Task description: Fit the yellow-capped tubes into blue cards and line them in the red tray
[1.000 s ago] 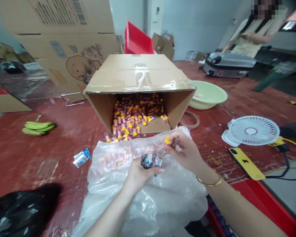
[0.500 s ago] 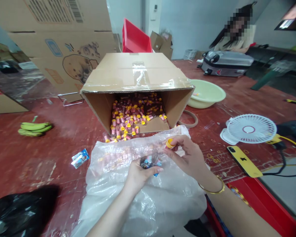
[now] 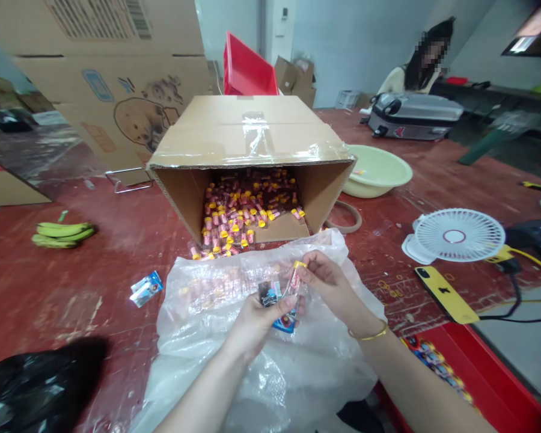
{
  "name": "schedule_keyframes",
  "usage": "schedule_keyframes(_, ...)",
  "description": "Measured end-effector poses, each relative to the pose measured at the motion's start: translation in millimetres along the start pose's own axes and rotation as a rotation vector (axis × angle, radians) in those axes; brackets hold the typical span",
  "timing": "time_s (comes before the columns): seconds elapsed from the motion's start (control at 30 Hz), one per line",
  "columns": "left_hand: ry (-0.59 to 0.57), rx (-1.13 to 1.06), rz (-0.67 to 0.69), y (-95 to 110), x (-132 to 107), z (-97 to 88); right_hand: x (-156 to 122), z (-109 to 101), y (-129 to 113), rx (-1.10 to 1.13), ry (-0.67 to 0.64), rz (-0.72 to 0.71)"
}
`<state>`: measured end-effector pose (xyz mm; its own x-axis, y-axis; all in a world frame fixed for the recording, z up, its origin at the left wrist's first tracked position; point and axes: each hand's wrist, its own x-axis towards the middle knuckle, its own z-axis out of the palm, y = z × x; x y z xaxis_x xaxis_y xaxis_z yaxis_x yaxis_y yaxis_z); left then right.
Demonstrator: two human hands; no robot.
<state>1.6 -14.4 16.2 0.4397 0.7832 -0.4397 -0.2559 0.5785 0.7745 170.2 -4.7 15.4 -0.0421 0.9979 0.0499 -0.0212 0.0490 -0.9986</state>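
Observation:
My left hand [image 3: 255, 322] is closed around a small stack of blue and black picture cards [image 3: 277, 307] above a clear plastic bag [image 3: 261, 361]. My right hand [image 3: 331, 288] pinches a small pink tube with a yellow cap [image 3: 294, 278] and holds it against the cards. Just beyond, a cardboard box [image 3: 252, 135] lies on its side, its open mouth facing me. Many more yellow-capped tubes [image 3: 246, 210] fill it and spill onto the red floor.
One loose card packet [image 3: 145, 287] lies left of the bag, bananas [image 3: 61, 233] further left, a black bag [image 3: 36, 385] at lower left. Right: green basin [image 3: 379, 171], white fan [image 3: 455, 237], yellow phone [image 3: 446, 294], red tray [image 3: 500, 373]. Another person [image 3: 415, 66] sits behind a suitcase [image 3: 415, 117].
My right hand has brought the yellow-capped tube down and left until it meets the cards in my left hand. The person at the back has sat down behind the suitcase.

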Motion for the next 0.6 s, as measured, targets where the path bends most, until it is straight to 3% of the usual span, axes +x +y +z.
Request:
schedule_keyframes(0.17, 0.009, -0.194, -0.046, 8.2, 5.4, 14.6, -25.5, 9.8, 11.0, -0.16, -0.136, -0.166)
schedule_keyframes(0.37, -0.046, -0.123, -0.015, 12.6, 10.8, 21.0, -34.4, 18.1, 12.7, -0.368, 0.05, -0.283)
schedule_keyframes(0.6, -0.074, -0.048, 0.013, 7.7, 4.5, 19.3, -38.0, 17.6, 12.2, -0.328, 0.035, -0.25)
